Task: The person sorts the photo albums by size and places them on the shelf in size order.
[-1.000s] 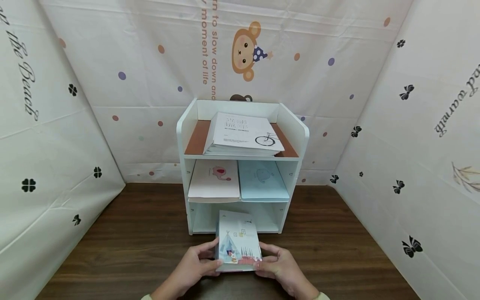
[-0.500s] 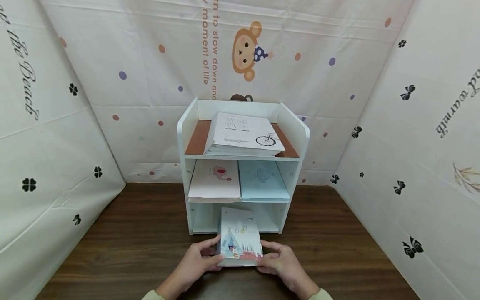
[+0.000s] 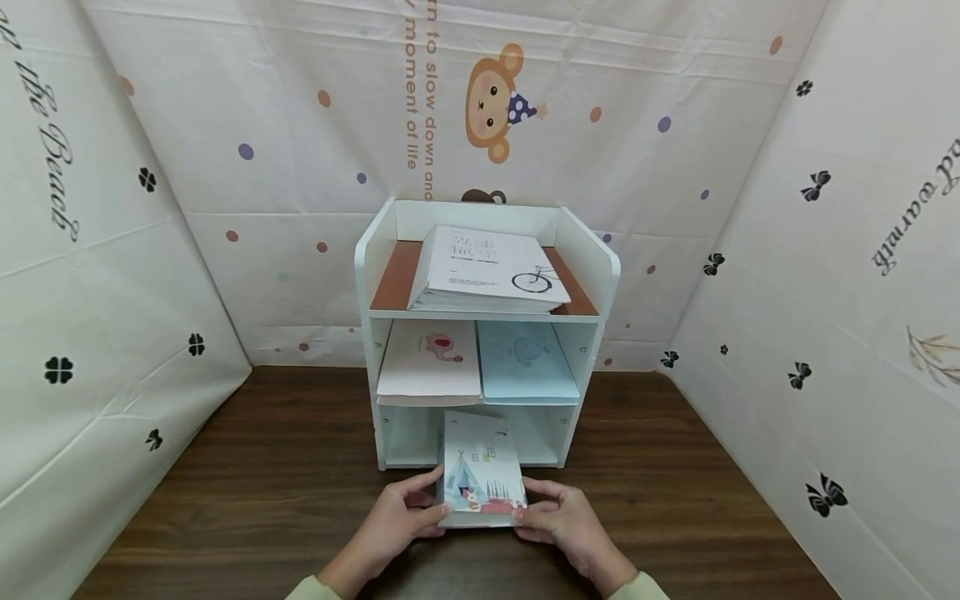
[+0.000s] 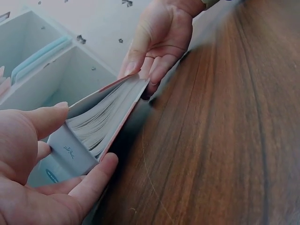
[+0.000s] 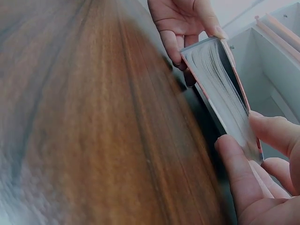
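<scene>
A thick book (image 3: pixel 483 467) with a blue tent on its pale cover lies flat between both hands, its far end reaching into the bottom compartment of a white shelf (image 3: pixel 364 333). At its left side my left hand (image 3: pixel 390 521) grips the near corner, thumb on the cover and fingers below. My right hand (image 3: pixel 566 525) holds the near right corner in the same way. In the left wrist view the book's spine (image 4: pixel 70 152) faces the left palm, and the cover gapes a little from the pages (image 4: pixel 105 119). The right wrist view shows the page edges (image 5: pixel 218 84) between the two hands.
On the shelf's top lies a stack of white books (image 3: pixel 487 267) with a bicycle print. The middle level holds a pink book (image 3: pixel 427 367) and a light blue book (image 3: pixel 528 367) side by side. Printed cloth (image 3: pixel 285 192) hangs around the wooden table (image 3: pixel 300 467).
Both hands have moved the book a little forward, away from the body, and its far end reaches deeper into the bottom compartment. The grips stay the same.
</scene>
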A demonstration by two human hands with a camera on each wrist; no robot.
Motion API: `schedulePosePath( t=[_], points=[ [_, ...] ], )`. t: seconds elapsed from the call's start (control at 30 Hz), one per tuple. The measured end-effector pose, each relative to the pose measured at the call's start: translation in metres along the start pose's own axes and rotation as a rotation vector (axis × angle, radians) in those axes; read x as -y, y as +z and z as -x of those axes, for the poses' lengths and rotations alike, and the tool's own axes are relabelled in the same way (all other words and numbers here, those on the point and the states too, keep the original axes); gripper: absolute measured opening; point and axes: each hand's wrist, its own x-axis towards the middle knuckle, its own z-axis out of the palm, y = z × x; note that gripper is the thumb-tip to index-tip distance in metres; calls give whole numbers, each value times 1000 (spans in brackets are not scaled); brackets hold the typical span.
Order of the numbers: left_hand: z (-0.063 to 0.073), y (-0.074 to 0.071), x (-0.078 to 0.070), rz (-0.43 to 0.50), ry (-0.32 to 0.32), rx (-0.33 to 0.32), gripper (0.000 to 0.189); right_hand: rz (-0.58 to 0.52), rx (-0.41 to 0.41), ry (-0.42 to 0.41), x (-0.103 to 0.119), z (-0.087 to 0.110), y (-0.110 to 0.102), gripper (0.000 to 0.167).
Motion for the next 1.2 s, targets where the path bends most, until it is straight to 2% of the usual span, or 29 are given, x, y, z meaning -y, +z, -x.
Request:
schedulePosePath(
  t=[0.7, 1.2],
  points=[
    [-12, -3, 1, -37, 7, -24, 72, 19, -22, -11, 2, -11, -2, 71],
    [-19, -5, 4, -3, 29, -22, 70, 30, -26, -13, 2, -17, -3, 70]
  ],
)
